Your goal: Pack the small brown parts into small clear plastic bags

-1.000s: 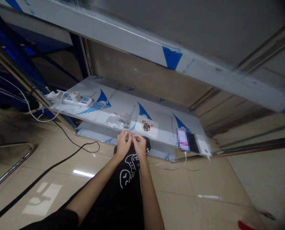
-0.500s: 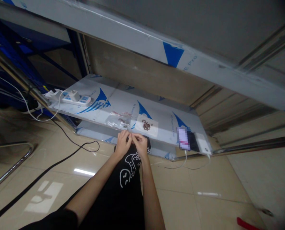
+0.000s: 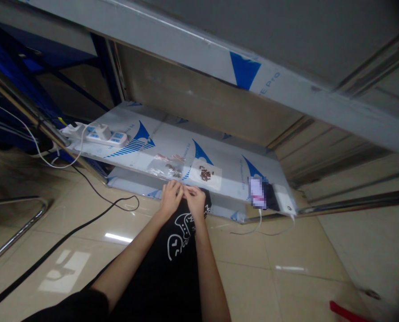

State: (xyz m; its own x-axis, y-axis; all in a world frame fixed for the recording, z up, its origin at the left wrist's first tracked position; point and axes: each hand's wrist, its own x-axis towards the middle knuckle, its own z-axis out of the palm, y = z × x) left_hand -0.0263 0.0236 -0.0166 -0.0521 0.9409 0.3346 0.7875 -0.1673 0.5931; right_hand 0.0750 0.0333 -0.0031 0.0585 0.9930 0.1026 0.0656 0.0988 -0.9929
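My left hand (image 3: 171,197) and my right hand (image 3: 194,199) meet at the shelf's front edge, above my black clothing. The fingers of both are bent and pinched together at the tips; whatever lies between them is too small to make out. Just beyond my left hand lies a clear plastic bag (image 3: 167,166) with small dark pieces in it. Past my right hand a white sheet (image 3: 215,177) bears a little heap of small brown pieces (image 3: 205,173).
A film-covered metal shelf (image 3: 165,138) spans the front, with an upper shelf edge (image 3: 186,53) overhead. A power strip (image 3: 107,137) with plugs sits at the left. A blurred-out phone (image 3: 258,193) and a white power bank (image 3: 283,199) lie at the right. A black cable (image 3: 81,228) crosses the floor.
My left hand has turned slightly, its back showing more, while its fingertips stay against those of my right hand. The things on the shelf have not moved.
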